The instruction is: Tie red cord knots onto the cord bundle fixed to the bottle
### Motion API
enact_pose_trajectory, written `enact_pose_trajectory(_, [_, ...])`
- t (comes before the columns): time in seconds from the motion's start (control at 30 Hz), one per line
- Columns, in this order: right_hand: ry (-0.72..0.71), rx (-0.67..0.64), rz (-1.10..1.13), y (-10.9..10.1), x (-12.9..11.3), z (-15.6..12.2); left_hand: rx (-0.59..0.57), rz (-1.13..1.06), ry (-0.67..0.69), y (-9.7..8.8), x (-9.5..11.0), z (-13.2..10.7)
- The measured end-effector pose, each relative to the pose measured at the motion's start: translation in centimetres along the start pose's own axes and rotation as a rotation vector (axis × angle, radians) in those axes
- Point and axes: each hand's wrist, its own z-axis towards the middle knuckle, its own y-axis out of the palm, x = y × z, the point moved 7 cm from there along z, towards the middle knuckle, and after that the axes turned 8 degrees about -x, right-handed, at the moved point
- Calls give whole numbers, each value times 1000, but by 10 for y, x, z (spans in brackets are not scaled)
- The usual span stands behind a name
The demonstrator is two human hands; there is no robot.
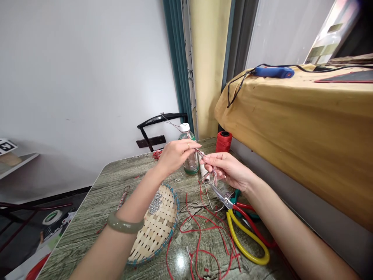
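Above the table, both hands work on a thin red-and-white braided cord (215, 177). My left hand (179, 152), with a ring on one finger, is closed on the cord near its fingertips. Thumb and fingers of my right hand (229, 167) pinch the same cord just to the right, and loose strands hang below them. Behind my hands stands a clear bottle (190, 165) with a white cap; a thin twisted cord runs from near it to the chair back. A white thread spool (204, 173) is partly hidden by my right hand.
Scissors (247, 237) with yellow and red handles lie under my right forearm. Red cords (199, 233) tangle across the table (113, 175). A woven basket (154, 241) holds small silvery pieces. A red thread spool (223, 142) stands by the cloth-covered surface (276, 112). Behind is a black chair (145, 136).
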Motion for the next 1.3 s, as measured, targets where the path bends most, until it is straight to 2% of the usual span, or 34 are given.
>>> enact_pose_trajectory(0.23, [30, 15, 10, -12, -2, 0, -36, 62, 33, -16, -4, 8])
enact_pose_trajectory(0.5, [47, 38, -97, -18, 3, 3, -15, 238, 30, -21, -12, 12])
enact_pose_trajectory(0.77, [29, 131, -343, -29, 5, 6, 107, 328, -19, -28, -14, 11])
enact_pose_trajectory(0.87, [-8, 222, -472, -41, 1, 4, 128, 337, -26, -29, -14, 12])
enact_pose_trajectory(1.0, [-191, 483, -624, -59, -25, -5, 123, 340, -19, -28, -12, 14])
enact_pose_trajectory(1.1, [-304, 545, -706, -47, -43, -2, 110, 338, -12, -27, -11, 16])
enact_pose_trajectory(1.23, [-360, 484, -827, -14, -50, 22, 99, 325, -22, -26, -11, 18])
enact_pose_trajectory(1.3, [-348, 463, -858, -7, -49, 33, 86, 313, -31, -25, -11, 19])
